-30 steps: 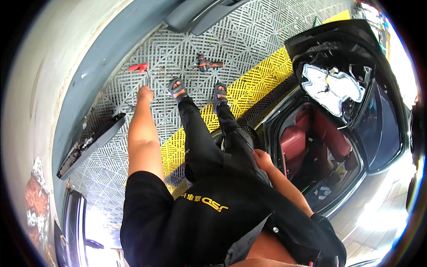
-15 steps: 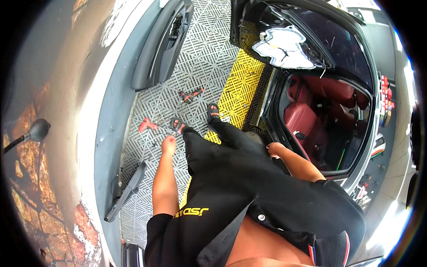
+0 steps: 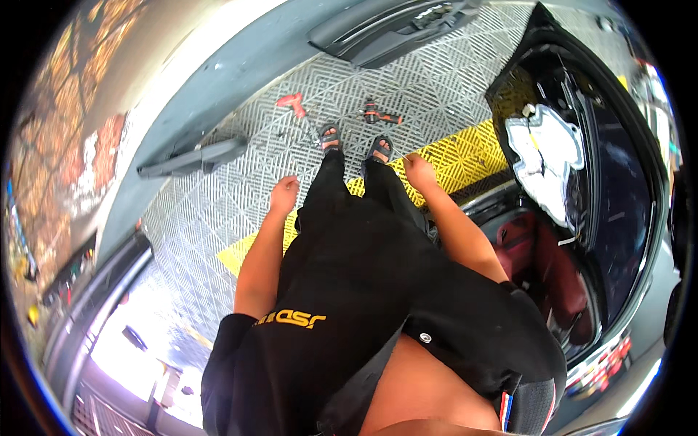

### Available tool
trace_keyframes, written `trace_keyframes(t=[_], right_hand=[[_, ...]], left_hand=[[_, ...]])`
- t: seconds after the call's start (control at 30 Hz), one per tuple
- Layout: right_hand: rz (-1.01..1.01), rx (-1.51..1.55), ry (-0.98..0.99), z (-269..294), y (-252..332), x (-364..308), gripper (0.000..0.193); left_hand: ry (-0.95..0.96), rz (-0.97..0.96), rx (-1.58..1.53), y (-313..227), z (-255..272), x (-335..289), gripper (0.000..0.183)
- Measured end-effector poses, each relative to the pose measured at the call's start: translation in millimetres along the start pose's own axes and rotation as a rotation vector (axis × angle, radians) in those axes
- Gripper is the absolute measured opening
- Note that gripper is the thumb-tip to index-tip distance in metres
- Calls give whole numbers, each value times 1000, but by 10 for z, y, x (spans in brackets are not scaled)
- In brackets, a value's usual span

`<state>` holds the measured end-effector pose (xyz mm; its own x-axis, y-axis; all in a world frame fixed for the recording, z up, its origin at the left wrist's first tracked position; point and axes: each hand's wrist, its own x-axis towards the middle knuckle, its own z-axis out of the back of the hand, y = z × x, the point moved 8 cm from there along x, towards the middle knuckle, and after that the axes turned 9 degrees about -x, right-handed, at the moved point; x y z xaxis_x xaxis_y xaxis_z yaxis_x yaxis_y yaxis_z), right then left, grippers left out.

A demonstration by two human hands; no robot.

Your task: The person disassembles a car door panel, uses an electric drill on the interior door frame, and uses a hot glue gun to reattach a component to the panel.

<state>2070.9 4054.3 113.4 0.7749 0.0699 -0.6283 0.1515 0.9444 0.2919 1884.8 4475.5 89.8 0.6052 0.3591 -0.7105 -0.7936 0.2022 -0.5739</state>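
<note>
My left hand (image 3: 285, 195) hangs beside my left thigh with its fingers loosely curled, and nothing shows in it. My right hand (image 3: 419, 171) is held low by my right leg, above the yellow floor strip (image 3: 465, 156). Its fingers are curled in, with no object visible. Neither hand touches the tools on the floor. Beyond my feet lie a red power tool (image 3: 293, 104) and a black-and-orange power tool (image 3: 379, 113). To my right stands an open black car door (image 3: 611, 182), its inner side stripped to a white sheet (image 3: 545, 156).
A black door trim panel (image 3: 392, 29) leans at the wall ahead. A dark trim piece (image 3: 196, 157) rests against the wall on the left. The car's red seats (image 3: 556, 280) show behind the door. Grey grated tiles (image 3: 218, 218) cover the floor.
I have turned left, so the car door and tools have swung rightward in view. My right hand has come away from beside the car's door opening. My left hand still hangs.
</note>
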Motion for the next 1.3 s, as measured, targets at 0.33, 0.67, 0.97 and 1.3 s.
trace_keyframes(t=[0.33, 0.67, 0.97, 1.3], right_hand=[[483, 534, 232, 629, 1363, 12, 37], [1949, 725, -328, 3895, 3430, -3095, 10], [1747, 326, -327, 2615, 5317, -3754, 21], [293, -482, -52, -1301, 4545, -2441, 24]], left_hand=[[-224, 274, -31, 1359, -286, -1694, 43], [-293, 263, -16, 1847, 1126, -1121, 46], [-441, 117, 252, 1944, 3323, 130, 45], [-438, -87, 1003, 2000, 6387, 1414, 61]])
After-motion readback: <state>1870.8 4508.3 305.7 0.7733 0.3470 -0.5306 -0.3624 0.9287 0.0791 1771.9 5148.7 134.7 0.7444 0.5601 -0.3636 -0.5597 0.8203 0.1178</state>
